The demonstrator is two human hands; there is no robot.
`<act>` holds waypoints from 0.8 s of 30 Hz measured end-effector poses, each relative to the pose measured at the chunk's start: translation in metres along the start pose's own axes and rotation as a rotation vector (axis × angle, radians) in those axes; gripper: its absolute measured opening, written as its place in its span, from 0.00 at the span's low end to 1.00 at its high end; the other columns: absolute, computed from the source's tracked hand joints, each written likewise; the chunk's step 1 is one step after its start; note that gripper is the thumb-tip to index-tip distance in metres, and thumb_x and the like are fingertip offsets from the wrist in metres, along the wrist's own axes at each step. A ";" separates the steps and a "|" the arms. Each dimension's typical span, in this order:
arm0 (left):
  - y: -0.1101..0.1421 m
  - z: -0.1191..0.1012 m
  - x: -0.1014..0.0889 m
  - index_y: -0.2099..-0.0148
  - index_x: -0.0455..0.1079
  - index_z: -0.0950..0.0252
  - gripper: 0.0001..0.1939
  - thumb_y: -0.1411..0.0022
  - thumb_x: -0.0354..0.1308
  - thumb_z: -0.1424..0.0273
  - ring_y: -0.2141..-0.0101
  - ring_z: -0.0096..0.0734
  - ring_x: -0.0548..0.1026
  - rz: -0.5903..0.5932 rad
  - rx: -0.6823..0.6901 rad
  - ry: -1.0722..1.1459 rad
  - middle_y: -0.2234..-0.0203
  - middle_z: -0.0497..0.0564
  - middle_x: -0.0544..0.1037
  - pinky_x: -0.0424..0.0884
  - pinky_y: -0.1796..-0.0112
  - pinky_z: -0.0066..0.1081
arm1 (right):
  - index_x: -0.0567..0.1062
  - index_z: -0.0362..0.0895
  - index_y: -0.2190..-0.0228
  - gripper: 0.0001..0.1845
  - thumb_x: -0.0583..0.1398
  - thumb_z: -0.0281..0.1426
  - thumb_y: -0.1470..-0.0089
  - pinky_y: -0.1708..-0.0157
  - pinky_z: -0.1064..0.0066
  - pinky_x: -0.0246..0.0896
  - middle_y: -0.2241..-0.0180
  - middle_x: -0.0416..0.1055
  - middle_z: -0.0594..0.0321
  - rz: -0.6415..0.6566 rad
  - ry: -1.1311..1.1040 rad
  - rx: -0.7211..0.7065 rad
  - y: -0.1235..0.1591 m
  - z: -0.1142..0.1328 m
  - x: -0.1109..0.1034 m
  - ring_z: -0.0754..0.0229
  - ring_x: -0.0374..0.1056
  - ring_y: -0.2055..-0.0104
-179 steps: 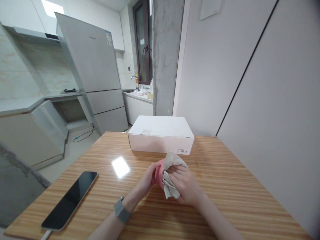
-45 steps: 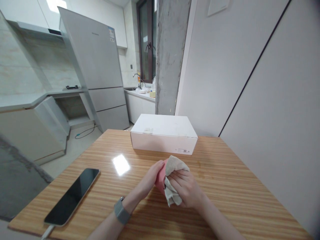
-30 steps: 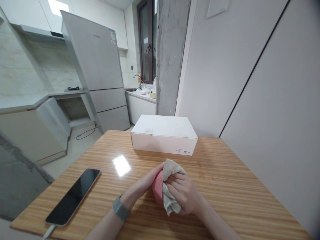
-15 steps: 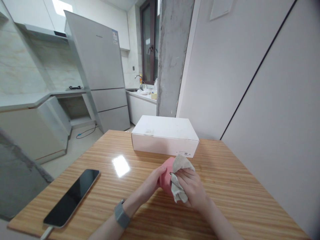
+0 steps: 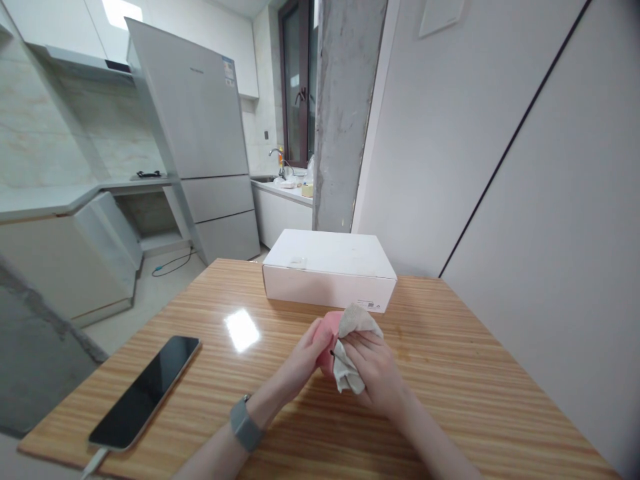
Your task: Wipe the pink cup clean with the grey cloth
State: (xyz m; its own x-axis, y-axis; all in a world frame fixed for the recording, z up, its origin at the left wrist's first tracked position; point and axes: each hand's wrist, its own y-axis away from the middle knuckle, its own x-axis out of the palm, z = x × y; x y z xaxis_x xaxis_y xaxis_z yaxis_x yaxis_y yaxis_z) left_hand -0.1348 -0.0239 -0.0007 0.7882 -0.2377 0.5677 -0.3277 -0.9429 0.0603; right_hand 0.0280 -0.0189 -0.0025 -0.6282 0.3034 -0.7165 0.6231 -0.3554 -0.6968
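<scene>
A pink object (image 5: pixel 326 331) is gripped by my left hand (image 5: pixel 306 352), whose thumb lies across its near side. Its exact kind is hidden by the hands and cloth. My right hand (image 5: pixel 376 368) presses a light grey-beige cloth (image 5: pixel 359 320) against the right side of the pink object, fingers closed over the fabric. A small dark spot shows on the pink object near the cloth's edge. Both hands are above the middle of the wooden table (image 5: pixel 450 400), just in front of a white box.
The white cardboard box (image 5: pixel 330 257) lies closed toward the table's far edge. A phone (image 5: pixel 145 393) with a white cable (image 5: pixel 95 461) rests at the left. Beyond stand a grey fridge (image 5: pixel 195 120), a sink counter (image 5: pixel 285 207) and a bare concrete pillar (image 5: pixel 343 120).
My right hand and the cloth have shifted slightly left and up over the pink object. The left hand's fingers sit a little higher around it.
</scene>
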 end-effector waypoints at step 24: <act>-0.003 -0.010 -0.006 0.59 0.77 0.70 0.18 0.40 0.56 0.60 0.49 0.41 0.71 0.070 -0.133 -0.085 0.59 0.55 0.80 0.54 0.42 0.36 | 0.70 0.41 0.64 0.16 0.47 0.35 0.41 0.63 0.60 0.67 0.70 0.76 0.49 -0.059 -0.049 -0.164 0.007 0.006 0.009 0.51 0.72 0.68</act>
State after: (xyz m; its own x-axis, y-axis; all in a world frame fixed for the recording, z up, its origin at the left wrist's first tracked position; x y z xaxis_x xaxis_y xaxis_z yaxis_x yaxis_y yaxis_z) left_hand -0.1435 -0.0176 0.0039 0.8003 -0.3258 0.5034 -0.4449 -0.8855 0.1342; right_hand 0.0240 -0.0241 -0.0135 -0.6856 0.2744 -0.6743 0.6494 -0.1882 -0.7368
